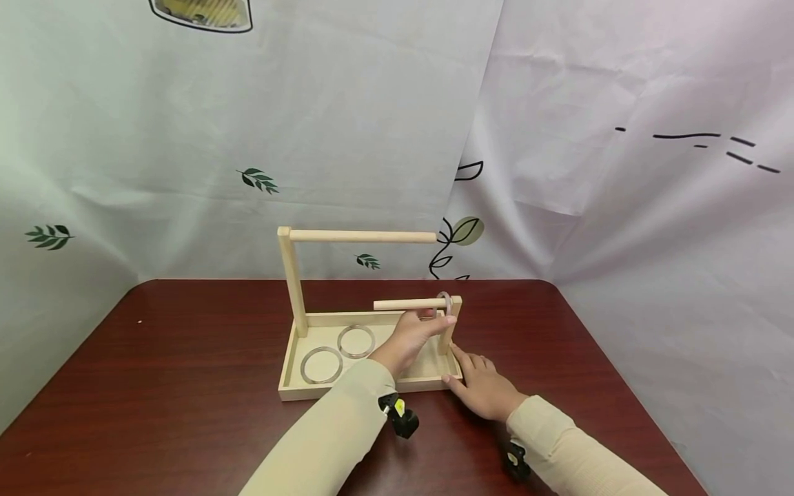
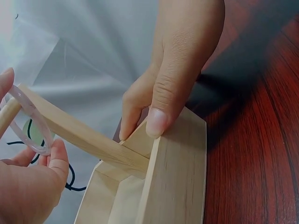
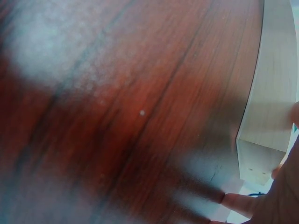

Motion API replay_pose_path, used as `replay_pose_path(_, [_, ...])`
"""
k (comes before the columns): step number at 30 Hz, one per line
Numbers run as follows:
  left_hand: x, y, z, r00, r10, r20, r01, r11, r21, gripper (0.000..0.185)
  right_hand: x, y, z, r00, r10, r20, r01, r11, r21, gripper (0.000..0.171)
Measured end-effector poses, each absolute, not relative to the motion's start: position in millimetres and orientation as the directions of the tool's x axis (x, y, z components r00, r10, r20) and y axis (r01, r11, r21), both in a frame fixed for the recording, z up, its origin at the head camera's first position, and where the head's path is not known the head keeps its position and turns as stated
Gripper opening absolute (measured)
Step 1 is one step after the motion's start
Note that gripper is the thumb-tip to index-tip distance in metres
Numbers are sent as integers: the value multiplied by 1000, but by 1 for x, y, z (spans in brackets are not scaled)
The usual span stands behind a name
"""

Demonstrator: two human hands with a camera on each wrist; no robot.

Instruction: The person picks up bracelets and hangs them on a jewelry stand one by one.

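A dark red wooden table (image 1: 186, 386) with a smooth, shiny grain stands before white cloth printed with small green leaves, and on it sits a pale wooden tray (image 1: 372, 391) with two upright posts, each carrying a round horizontal rod. The left hand (image 1: 412, 337) pinches a clear, thin ring (image 1: 444, 301) that hangs on the lower rod (image 1: 406, 304) just beside its short post, while two similar rings (image 1: 338, 353) lie flat inside the tray. The right hand (image 1: 480, 386) rests with straight fingers against the right front corner of the tray, holding nothing.
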State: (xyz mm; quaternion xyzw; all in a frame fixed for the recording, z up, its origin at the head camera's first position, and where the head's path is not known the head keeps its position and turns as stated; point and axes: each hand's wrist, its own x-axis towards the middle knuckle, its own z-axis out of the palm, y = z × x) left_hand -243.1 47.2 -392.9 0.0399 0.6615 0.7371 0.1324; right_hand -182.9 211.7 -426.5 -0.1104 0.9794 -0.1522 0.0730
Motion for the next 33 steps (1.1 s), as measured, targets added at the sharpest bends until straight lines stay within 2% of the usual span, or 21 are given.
replay_pose_path(17, [-248, 45, -394, -943, 308, -125, -149, -58, 987, 69, -181, 210, -423, -964, -225, -139, -173, 933, -314, 67])
replay_pose_path(33, [-254, 47, -392, -924, 365, -115, -187, -171, 967, 54, -184, 212, -429, -965, -227, -128, -179, 934, -308, 69])
